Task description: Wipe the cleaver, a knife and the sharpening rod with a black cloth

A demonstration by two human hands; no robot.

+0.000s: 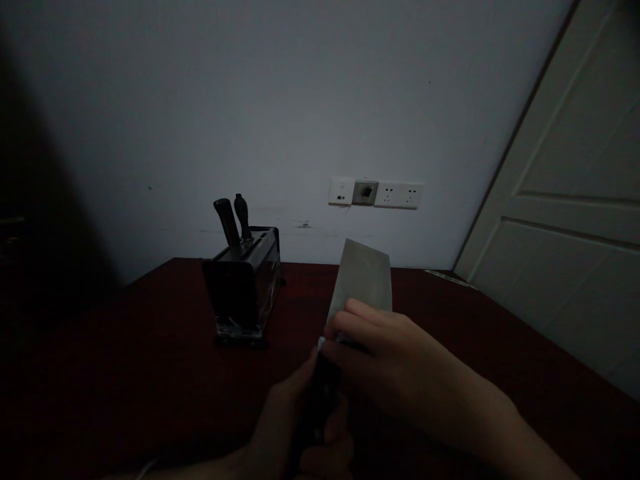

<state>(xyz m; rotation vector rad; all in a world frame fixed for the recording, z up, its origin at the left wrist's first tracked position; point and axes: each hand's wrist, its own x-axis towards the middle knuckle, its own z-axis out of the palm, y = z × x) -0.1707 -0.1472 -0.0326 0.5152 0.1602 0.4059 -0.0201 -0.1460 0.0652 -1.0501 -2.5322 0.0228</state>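
Two bare hands are engaged on one cleaver point(363, 277) with a broad, grey metal blade and a black handle point(325, 388). The left hand point(280, 417) is closed around the handle, fingers wrapped, thumb laid along its side. The right hand point(387, 350) has its fingers bent at the blade's base, near the handle junction; whether they pinch or merely touch cannot be determined. A small white spot point(321, 343) beside those fingertips is unidentifiable. The blade extends past the fingers towards one o'clock, above a dark red table point(305, 293). At eleven o'clock from the left hand stands a black, box-shaped knife block point(233, 293).
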